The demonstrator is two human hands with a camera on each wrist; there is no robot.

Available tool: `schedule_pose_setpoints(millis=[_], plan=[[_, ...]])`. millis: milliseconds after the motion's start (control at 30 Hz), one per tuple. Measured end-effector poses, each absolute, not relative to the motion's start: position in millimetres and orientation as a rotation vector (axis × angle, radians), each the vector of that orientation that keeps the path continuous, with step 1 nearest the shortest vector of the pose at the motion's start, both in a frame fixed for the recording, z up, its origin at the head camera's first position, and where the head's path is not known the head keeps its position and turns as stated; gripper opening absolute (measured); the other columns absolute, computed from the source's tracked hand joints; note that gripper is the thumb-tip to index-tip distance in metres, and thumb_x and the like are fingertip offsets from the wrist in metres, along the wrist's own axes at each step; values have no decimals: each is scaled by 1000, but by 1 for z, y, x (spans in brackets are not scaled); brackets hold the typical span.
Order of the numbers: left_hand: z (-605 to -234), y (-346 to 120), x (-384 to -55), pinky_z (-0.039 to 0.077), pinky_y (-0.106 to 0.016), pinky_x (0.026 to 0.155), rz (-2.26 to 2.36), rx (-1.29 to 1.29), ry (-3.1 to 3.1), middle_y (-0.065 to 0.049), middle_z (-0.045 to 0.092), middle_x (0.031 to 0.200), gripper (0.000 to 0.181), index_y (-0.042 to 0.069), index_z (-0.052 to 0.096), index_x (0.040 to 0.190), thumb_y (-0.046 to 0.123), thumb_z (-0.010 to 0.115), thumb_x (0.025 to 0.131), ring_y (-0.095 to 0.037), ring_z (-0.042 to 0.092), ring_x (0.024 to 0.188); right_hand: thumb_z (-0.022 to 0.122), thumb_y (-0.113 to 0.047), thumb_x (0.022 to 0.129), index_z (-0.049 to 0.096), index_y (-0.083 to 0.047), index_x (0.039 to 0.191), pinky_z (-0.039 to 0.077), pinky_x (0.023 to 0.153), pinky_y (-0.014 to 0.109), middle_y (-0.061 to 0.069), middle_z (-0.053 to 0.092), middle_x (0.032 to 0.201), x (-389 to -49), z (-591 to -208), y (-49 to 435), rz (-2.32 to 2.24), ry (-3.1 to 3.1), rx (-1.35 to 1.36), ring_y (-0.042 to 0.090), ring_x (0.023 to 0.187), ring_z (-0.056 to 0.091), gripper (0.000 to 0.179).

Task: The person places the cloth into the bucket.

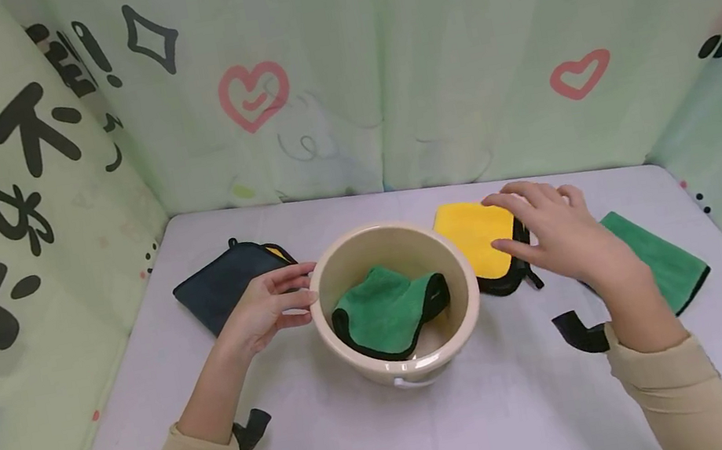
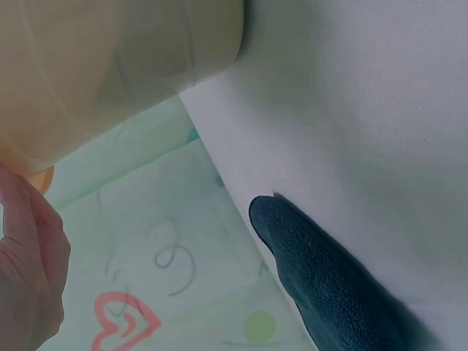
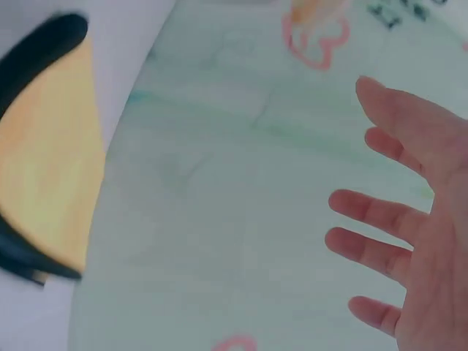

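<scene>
A cream bucket (image 1: 464, 263) with a white handle stands upright mid-table, a green cloth (image 1: 385, 308) with black edging lying inside it. My left hand (image 1: 274, 303) is at the bucket's left rim, its fingers fairly straight and touching the outside; the left wrist view shows the bucket's side (image 2: 110, 66) close by. Over the right part of a yellow cloth (image 1: 469, 231) with a black border hovers my right hand (image 1: 559, 232), fingers spread and holding nothing. In the right wrist view that hand (image 3: 424, 219) is apart from the yellow cloth (image 3: 51, 161).
A dark navy cloth (image 1: 223, 280) with a bit of yellow showing lies left of the bucket, behind my left hand. Another green cloth (image 1: 669, 265) lies at the right, partly behind my right forearm. Printed curtains (image 1: 471, 23) stand around the white table (image 1: 439, 435).
</scene>
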State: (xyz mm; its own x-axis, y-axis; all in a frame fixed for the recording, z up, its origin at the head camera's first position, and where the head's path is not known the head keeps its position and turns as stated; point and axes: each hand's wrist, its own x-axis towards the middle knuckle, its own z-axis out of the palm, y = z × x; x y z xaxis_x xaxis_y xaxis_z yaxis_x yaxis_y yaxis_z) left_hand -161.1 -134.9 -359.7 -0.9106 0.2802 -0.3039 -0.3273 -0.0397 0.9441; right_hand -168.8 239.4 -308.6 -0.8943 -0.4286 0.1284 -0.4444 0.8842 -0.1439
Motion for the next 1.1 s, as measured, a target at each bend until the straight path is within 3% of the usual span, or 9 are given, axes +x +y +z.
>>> schedule_pose_setpoints(millis=[300, 600, 1100], plan=[[-360, -136, -160, 55, -27, 64, 2008, -37, 1832, -3, 53, 90, 53, -4, 44, 131, -2, 62, 82, -9, 60, 68, 56, -44, 87, 24, -18, 143, 4, 95, 67, 26, 20, 141, -169, -329, 313, 387, -3031, 224, 48, 123, 18, 70], [-362, -136, -162, 55, -28, 64, 2013, -30, 1825, -2, 54, 90, 53, -4, 44, 131, -2, 62, 82, -9, 60, 68, 55, -55, 83, 7, -19, 148, 0, 91, 74, 28, 5, 145, -156, -362, 370, 459, -3064, -98, 50, 130, 3, 88], [-362, -136, -162, 55, -28, 66, 1991, -47, 1856, -3, 55, 93, 52, -3, 44, 132, 0, 62, 82, -10, 60, 69, 56, -63, 77, -14, -16, 145, 8, 81, 76, 36, -10, 141, -137, -414, 427, 532, -3217, -355, 60, 123, 0, 109]])
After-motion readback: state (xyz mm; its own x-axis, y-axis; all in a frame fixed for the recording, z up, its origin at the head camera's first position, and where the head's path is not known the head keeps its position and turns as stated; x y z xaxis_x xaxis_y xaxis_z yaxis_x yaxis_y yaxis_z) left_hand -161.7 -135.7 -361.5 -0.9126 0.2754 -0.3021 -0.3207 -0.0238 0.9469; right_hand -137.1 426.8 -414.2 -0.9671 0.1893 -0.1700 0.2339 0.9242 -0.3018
